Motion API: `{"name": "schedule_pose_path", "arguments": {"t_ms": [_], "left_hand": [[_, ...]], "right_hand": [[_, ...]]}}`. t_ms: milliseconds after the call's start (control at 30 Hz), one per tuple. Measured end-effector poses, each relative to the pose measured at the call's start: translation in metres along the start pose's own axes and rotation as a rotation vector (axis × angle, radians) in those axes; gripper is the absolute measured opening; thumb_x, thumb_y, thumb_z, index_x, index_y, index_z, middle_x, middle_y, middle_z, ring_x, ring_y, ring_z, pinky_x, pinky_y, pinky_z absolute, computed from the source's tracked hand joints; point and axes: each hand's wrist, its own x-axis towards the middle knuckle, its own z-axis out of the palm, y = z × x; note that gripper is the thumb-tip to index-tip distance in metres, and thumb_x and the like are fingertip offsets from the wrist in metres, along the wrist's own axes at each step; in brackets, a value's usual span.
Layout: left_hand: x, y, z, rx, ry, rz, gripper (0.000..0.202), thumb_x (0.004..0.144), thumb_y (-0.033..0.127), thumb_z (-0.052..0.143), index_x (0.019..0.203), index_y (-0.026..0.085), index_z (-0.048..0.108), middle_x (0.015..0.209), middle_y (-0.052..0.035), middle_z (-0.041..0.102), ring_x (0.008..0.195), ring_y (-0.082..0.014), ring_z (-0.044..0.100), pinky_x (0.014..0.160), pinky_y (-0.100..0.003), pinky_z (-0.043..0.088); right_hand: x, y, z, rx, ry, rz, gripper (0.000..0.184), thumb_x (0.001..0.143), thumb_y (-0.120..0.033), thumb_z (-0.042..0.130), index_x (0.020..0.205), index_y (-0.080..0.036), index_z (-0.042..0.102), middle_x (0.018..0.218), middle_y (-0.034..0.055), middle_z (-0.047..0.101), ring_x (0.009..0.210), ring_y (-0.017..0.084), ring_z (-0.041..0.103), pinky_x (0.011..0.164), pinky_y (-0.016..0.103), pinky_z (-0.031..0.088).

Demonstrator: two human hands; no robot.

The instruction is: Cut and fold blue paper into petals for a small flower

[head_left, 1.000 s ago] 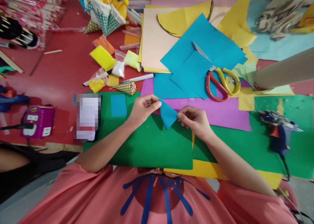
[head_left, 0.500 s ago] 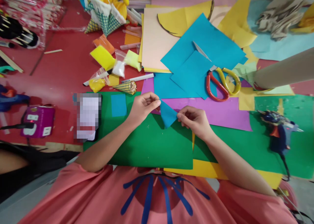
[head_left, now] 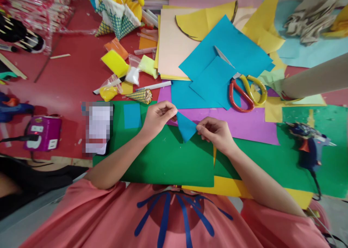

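Between my hands a small blue paper triangle (head_left: 186,127) is held up over the green sheet (head_left: 168,164). My left hand (head_left: 160,117) pinches its upper left corner between thumb and fingers. At its right corner, my right hand (head_left: 216,132) has a thumb-and-finger pinch. One corner of the triangle points down toward me. A blue paper square (head_left: 132,116) lies on the green sheet left of my left hand. Beyond my right hand, scissors (head_left: 241,90) with one red and one yellow handle rest on blue sheets (head_left: 214,78), and a purple sheet (head_left: 244,123) lies beneath.
A glue gun (head_left: 311,146) with a cord lies at the right, near a thick pale post (head_left: 315,76). A phone (head_left: 99,128) and a purple power socket block (head_left: 43,134) are at the left. Clay packets (head_left: 115,63), a patterned paper cone (head_left: 141,95) and a marker (head_left: 154,85) sit farther back.
My hands and the blue triangle stay almost where they were, both corners still pinched. The whole view has shifted very slightly.
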Motion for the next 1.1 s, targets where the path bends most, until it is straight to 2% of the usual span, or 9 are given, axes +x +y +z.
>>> {"name": "schedule_pose_path", "arguments": {"t_ms": [167, 267, 333, 400, 667, 900, 1100], "left_hand": [[-0.001, 0.000, 0.003, -0.068, -0.014, -0.094, 0.026, 0.077, 0.042, 0.064, 0.068, 0.018, 0.061, 0.059, 0.0016, 0.061, 0.054, -0.0096, 0.058, 0.054, -0.021, 0.048], [-0.004, 0.002, 0.006, -0.069, -0.128, -0.172, 0.032, 0.074, 0.049, 0.065, 0.069, 0.017, 0.060, 0.058, 0.0020, 0.060, 0.052, -0.0090, 0.056, 0.051, -0.020, 0.046], [-0.006, 0.005, 0.008, -0.009, -0.215, -0.200, 0.032, 0.069, 0.046, 0.071, 0.064, 0.016, 0.058, 0.056, 0.0027, 0.058, 0.051, -0.0085, 0.055, 0.050, -0.019, 0.045], [-0.008, 0.008, 0.009, 0.040, -0.262, -0.197, 0.031, 0.071, 0.042, 0.070, 0.060, 0.016, 0.057, 0.055, 0.0028, 0.057, 0.051, -0.0081, 0.054, 0.050, -0.018, 0.044], [-0.007, 0.008, 0.007, 0.055, -0.249, -0.162, 0.028, 0.075, 0.039, 0.068, 0.063, 0.016, 0.060, 0.054, 0.0021, 0.059, 0.049, -0.0078, 0.056, 0.049, -0.017, 0.045], [-0.008, 0.012, 0.008, 0.034, -0.323, -0.222, 0.033, 0.075, 0.044, 0.067, 0.062, 0.015, 0.058, 0.055, 0.0013, 0.060, 0.046, -0.0071, 0.055, 0.045, -0.016, 0.046], [-0.007, 0.014, 0.008, 0.027, -0.313, -0.223, 0.034, 0.074, 0.045, 0.068, 0.061, 0.015, 0.059, 0.053, 0.0012, 0.060, 0.045, -0.0073, 0.055, 0.045, -0.017, 0.046]], "right_hand": [[0.000, 0.000, 0.001, 0.022, 0.019, 0.009, 0.028, 0.075, -0.042, 0.068, 0.070, -0.016, 0.058, 0.057, -0.0026, 0.057, 0.043, 0.005, 0.048, 0.037, 0.018, 0.036], [0.000, 0.002, 0.001, 0.082, 0.106, 0.010, 0.027, 0.075, -0.041, 0.069, 0.071, -0.017, 0.059, 0.057, -0.0019, 0.059, 0.041, 0.006, 0.049, 0.035, 0.017, 0.035], [0.000, 0.004, 0.001, 0.107, 0.152, 0.008, 0.026, 0.076, -0.040, 0.068, 0.072, -0.017, 0.059, 0.056, -0.0017, 0.061, 0.040, 0.006, 0.049, 0.034, 0.017, 0.035], [0.000, 0.005, 0.001, 0.111, 0.177, 0.006, 0.025, 0.077, -0.040, 0.068, 0.072, -0.017, 0.060, 0.054, -0.0019, 0.060, 0.039, 0.006, 0.048, 0.034, 0.017, 0.036], [0.001, 0.004, 0.001, 0.050, 0.151, -0.023, 0.027, 0.076, -0.042, 0.069, 0.070, -0.017, 0.058, 0.055, -0.0027, 0.059, 0.041, 0.006, 0.049, 0.036, 0.018, 0.035], [0.002, 0.005, 0.002, 0.077, 0.228, 0.001, 0.027, 0.078, -0.042, 0.066, 0.070, -0.018, 0.057, 0.049, -0.0039, 0.056, 0.037, 0.006, 0.046, 0.033, 0.017, 0.034], [0.002, 0.002, 0.001, 0.106, 0.235, 0.021, 0.028, 0.075, -0.043, 0.068, 0.068, -0.018, 0.056, 0.052, -0.0032, 0.058, 0.038, 0.006, 0.048, 0.032, 0.017, 0.034]]}}
